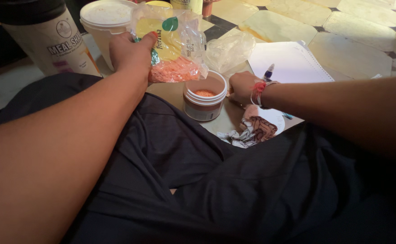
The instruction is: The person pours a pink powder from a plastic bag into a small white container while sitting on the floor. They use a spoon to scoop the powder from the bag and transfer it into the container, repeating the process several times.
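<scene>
The left hand [132,54] grips a clear plastic bag of orange lentils [173,43], fingers closed on its side, tilting it just above a small round open tub [204,96] on the tiled floor [342,49] with some lentils inside. The right hand [242,86] rests against the tub's side, fingers curled on it; a white notebook [293,63] and crumpled cloth [252,131] lie beside

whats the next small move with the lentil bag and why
Probably tip the bag lower over the tub: the left hand holds it just above the rim, the right hand steadies the tub, and only a few orange lentils lie inside.
</scene>
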